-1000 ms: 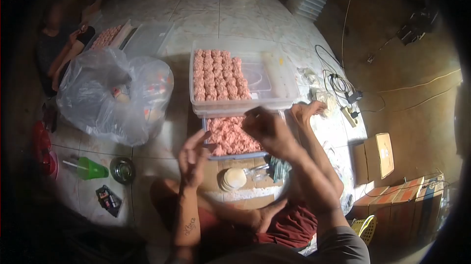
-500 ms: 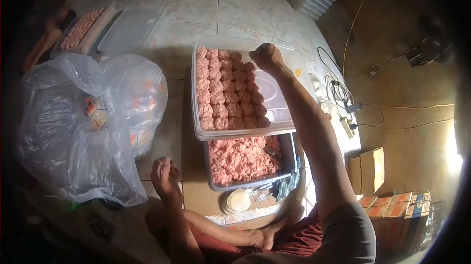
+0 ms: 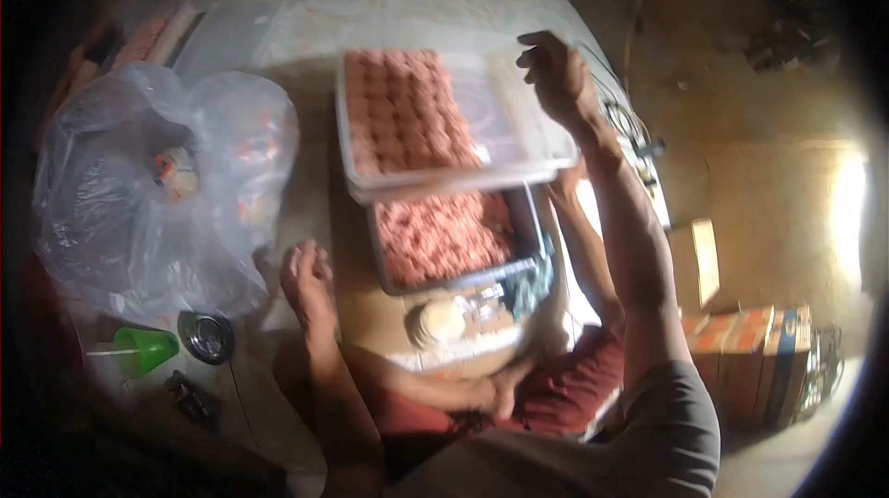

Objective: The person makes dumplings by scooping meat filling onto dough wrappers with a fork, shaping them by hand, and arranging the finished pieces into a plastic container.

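- In the head view, I am holding my right hand [image 3: 558, 80] up over the right side of the clear plastic container [image 3: 463, 185], its fingers bent and parted; blur is keeping me from telling whether anything is between them.
- I am keeping my left hand [image 3: 308, 280] low, to the left of the grey basin [image 3: 454, 282] and apart from it, with its fingers loosely curled; I am seeing nothing clearly held in it.
- The raw meatballs [image 3: 403, 114] are sitting in close rows along the left part of the container, and its right part is showing bare plastic.
- The raw minced meat [image 3: 440, 234] is lying in a rough heap in the basin, which is resting nearer to me than the container, right against its near edge as I am seeing it.
- Just on my side of the basin, some pale round discs [image 3: 439, 322] are lying on cardboard [image 3: 359, 304], with a teal cloth [image 3: 532, 290] bunching beside the basin's near right corner.
- A large clear plastic bag [image 3: 102, 220] is bulging to the left of the container, with a green cup [image 3: 148, 351] and a dark round dish [image 3: 207, 337] standing nearer to me.
- I am sitting on the floor in maroon shorts [image 3: 579, 378], with cardboard boxes [image 3: 741, 350] standing off to my right and cables [image 3: 622, 118] lying farther out.
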The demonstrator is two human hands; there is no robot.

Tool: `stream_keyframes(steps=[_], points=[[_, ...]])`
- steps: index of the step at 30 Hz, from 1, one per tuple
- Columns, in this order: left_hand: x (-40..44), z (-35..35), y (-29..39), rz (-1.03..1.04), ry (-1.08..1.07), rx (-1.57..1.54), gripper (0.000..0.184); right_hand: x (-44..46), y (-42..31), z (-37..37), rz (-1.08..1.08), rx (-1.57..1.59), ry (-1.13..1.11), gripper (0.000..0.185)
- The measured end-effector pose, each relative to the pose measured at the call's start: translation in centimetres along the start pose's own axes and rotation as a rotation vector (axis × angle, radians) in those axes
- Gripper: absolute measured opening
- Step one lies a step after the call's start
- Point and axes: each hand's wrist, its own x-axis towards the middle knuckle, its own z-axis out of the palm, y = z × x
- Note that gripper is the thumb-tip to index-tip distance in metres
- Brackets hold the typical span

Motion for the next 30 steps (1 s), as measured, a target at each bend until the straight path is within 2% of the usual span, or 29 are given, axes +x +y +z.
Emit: stream_keyframes(steps=[2,3,4,6,7,8,9,10,11,12,13,14,16,17,18,20,23,24,25,26,28,29,30], points=[[-0.5,0.0,-0.1,0.015,0.018,-0.034,0.014,-4.8,-1.1,-5.6,0.119,-0.143,-0.013,0.029],[-1.0,-0.5,-0.2,0.047,-0.031,-0.015,0.016,-7.2,-0.5,-7.7,0.265,-0.203,0.005,0.031],[-1.2,-0.8,-0.3,0.09,-0.08,0.0,0.018,-10.0,1.6,-9.6,0.247,-0.248,0.009,0.032],[-1.9,-1.4,-0.7,0.118,-0.15,0.002,0.02,-15.8,10.4,-10.4,-0.158,-0.562,0.131,0.024],[-2.4,-1.4,-0.6,0.196,-0.195,0.011,0.019,-19.5,11.7,-9.6,0.135,-0.461,0.063,0.023],[-2.8,-1.3,-0.5,0.278,-0.237,0.019,0.019,-23.3,12.9,-8.8,0.432,-0.389,0.012,0.032],[-3.3,-0.9,-0.6,0.324,-0.261,0.044,0.021,-26.1,14.9,-7.3,0.556,-0.398,-0.087,0.045],[-4.0,-0.3,-1.1,0.273,-0.265,-0.034,0.024,-29.1,16.7,-5.0,0.561,-0.466,-0.26,0.061],[-4.2,-0.1,-2.3,0.186,-0.377,-0.15,0.03,-31.9,17.8,-2.7,0.495,-0.533,-0.404,0.078],[-6.2,1.8,-3.5,0.188,-0.531,-0.307,0.039,-34.6,19.4,-0.2,0.412,-0.577,-0.469,0.096],[-7.6,3.4,-4.1,0.102,-0.61,-0.249,0.045,-36.7,22.2,2.8,0.312,-0.576,-0.356,0.085],[-10.4,5.7,-5.0,0.146,-0.714,-0.126,0.051,-38.9,25.3,5.9,0.21,-0.581,-0.244,0.075],[-15.1,9.7,-5.8,0.083,-0.83,0.069,0.067,-35.8,21.1,2.6,0.385,-0.479,-0.372,0.052],[-14.5,9.0,-9.0,0.052,-0.93,0.045,0.072,-35.5,23.0,2.4,0.58,-0.341,-0.305,0.038],[-16.3,10.3,-8.2,0.049,-0.967,0.07,0.078,-35.0,25.1,2.7,0.763,-0.19,-0.239,0.029],[-16.5,11.3,-7.7,-0.068,-0.926,0.105,0.088,-33.9,19.9,-1.6,0.854,-0.028,0.19,0.031],[-14.7,15.8,-8.5,-0.058,-0.801,0.11,0.089,-32.3,9.6,-7.3,0.701,0.257,0.341,0.046],[-13.5,17.7,-9.6,0.039,-0.841,0.165,0.089,-32.2,7.3,-6.7,0.594,0.309,0.4,0.053],[-13.1,19.5,-10.4,0.133,-0.876,0.223,0.089,-31.9,5.4,-5.4,0.391,0.256,0.413,0.054],[-14.4,21.4,-10.5,-0.043,-0.855,0.251,0.086,-31.6,3.7,-4.2,0.19,0.207,0.427,0.054],[-15.3,22.2,-12.2,-0.006,-0.85,0.211,0.083,-30.1,1.1,-3.0,0.304,0.127,0.267,0.049],[-15.5,22.2,-12.9,0.025,-0.861,0.17,0.08,-28.4,0.8,-4.1,0.49,0.135,0.111,0.044],[-15.3,21.1,-13.1,0.108,-0.857,0.242,0.076,-27.0,2.4,-3.2,0.52,0.092,0.081,0.042]])
